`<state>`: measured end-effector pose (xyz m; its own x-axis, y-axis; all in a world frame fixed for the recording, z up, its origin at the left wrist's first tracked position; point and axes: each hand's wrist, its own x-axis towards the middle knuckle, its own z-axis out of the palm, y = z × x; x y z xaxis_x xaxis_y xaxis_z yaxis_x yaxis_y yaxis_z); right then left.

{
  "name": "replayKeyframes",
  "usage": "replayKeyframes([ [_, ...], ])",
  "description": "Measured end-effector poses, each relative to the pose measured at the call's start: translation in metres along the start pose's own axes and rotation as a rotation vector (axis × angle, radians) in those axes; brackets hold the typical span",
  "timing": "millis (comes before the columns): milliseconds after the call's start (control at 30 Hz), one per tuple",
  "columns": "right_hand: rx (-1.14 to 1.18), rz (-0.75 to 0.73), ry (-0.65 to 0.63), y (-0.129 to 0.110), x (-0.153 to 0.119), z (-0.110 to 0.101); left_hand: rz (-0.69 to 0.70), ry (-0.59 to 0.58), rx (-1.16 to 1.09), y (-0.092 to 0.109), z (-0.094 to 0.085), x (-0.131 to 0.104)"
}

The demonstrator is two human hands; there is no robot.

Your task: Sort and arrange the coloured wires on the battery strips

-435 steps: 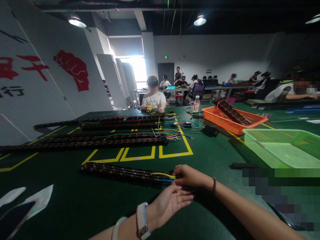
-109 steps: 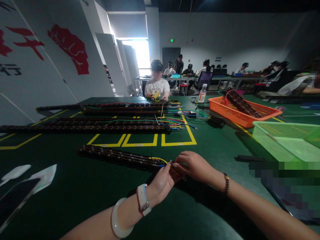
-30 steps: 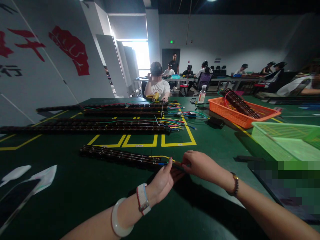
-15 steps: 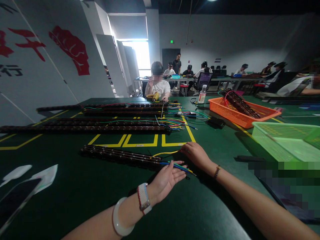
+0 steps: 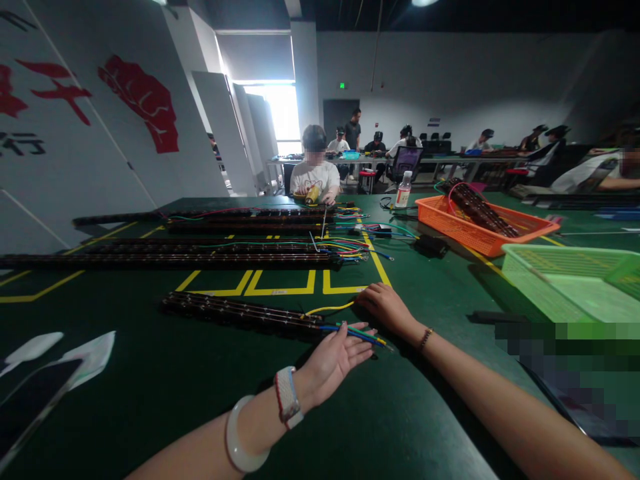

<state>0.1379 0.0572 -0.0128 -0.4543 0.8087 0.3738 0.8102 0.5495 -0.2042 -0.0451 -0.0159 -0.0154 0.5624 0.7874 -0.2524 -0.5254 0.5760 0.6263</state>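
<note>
A dark bundle of slim strips (image 5: 240,313) lies on the green table, with coloured wires at its right end. My left hand (image 5: 333,363) is palm up, fingers stretched out. Blue, green and yellow wires (image 5: 367,335) pass between its thumb and fingers and lie across the fingers. My right hand (image 5: 387,308), just beyond it, has its fingers closed on a separate yellow wire (image 5: 330,307) drawn out from the bundle. That wire's end is hidden in the fingers.
Longer strip bundles (image 5: 225,253) lie farther back. An orange basket (image 5: 487,243) holding a bundle and a green basket (image 5: 575,280) stand at right. A bottle (image 5: 403,190) is behind. White packets (image 5: 93,357) and a phone-like dark slab (image 5: 35,407) lie at left. A co-worker (image 5: 315,177) sits opposite.
My right hand has shifted slightly left with the yellow wire, which now bows a little more. My left hand stays put. The co-worker opposite has lowered a raised hand.
</note>
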Motion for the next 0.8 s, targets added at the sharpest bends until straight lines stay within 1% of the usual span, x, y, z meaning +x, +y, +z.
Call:
replayKeyframes([
  [100, 0.064, -0.02, 0.004, 0.001, -0.003, -0.001, -0.003, -0.002, 0.014, 0.0, 0.0, 0.0],
  [200, 0.169, -0.019, 0.03, 0.001, -0.01, -0.005, -0.018, 0.021, 0.011, 0.002, 0.002, 0.0],
  [267, 0.267, 0.025, 0.061, 0.0, -0.015, -0.009, -0.023, 0.038, 0.0, 0.003, 0.004, -0.001],
  [367, 0.386, 0.148, 0.105, -0.002, -0.024, -0.013, -0.025, 0.033, -0.003, 0.004, 0.005, -0.002],
  [433, 0.413, 0.176, 0.097, -0.005, -0.028, -0.016, -0.036, 0.028, 0.0, 0.004, 0.004, -0.002],
  [500, 0.395, 0.11, 0.036, -0.008, -0.033, -0.018, -0.038, 0.019, -0.011, 0.003, 0.003, -0.001],
  [600, 0.313, -0.064, -0.1, -0.014, -0.039, -0.022, -0.011, -0.004, -0.023, 0.002, 0.003, -0.001],
  [700, 0.235, -0.207, -0.232, -0.02, -0.044, -0.028, 0.008, -0.009, -0.001, 0.002, 0.005, -0.002],
  [800, 0.183, -0.279, -0.28, -0.021, -0.047, -0.032, -0.003, -0.01, -0.003, 0.003, 0.006, -0.002],
])
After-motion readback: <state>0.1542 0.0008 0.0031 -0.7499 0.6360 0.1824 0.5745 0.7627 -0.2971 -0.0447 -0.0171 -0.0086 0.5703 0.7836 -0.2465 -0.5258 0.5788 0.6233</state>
